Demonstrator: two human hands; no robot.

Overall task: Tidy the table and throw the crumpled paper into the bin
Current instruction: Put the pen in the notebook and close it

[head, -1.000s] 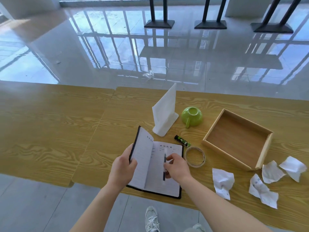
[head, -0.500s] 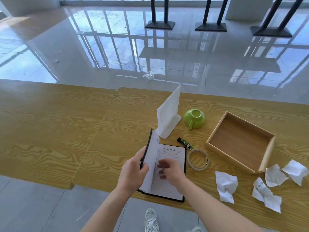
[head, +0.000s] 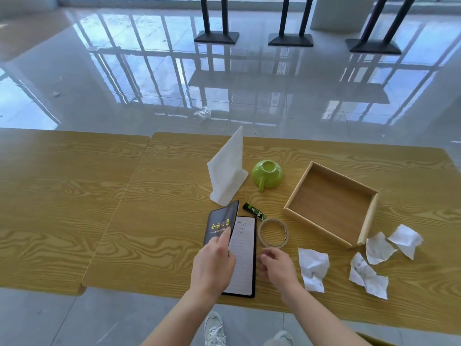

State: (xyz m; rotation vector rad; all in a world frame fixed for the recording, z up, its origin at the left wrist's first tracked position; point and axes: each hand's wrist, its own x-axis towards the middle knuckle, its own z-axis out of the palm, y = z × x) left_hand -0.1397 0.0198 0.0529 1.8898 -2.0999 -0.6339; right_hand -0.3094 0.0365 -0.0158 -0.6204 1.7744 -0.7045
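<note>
A black notebook (head: 243, 260) lies near the table's front edge, half closed. My left hand (head: 213, 265) grips its front cover (head: 220, 223) and holds it tilted over the lined pages. My right hand (head: 278, 267) hovers just right of the notebook, fingers loosely curled, holding nothing. Several crumpled papers lie to the right: one (head: 313, 268) beside my right hand, another (head: 368, 277) further right, and two (head: 404, 239) by the wooden tray's corner. No bin is in view.
A wooden tray (head: 369, 213) sits at the right. A tape roll (head: 273, 232), a green-and-black tube (head: 254, 211), an upturned green cup (head: 267, 173) and a white napkin stand (head: 228, 168) lie behind the notebook. A second table (head: 62, 208) adjoins at left.
My left hand has swung the notebook's cover over from open toward the pages. My right hand has come off the pages and moved to the right of the notebook.
</note>
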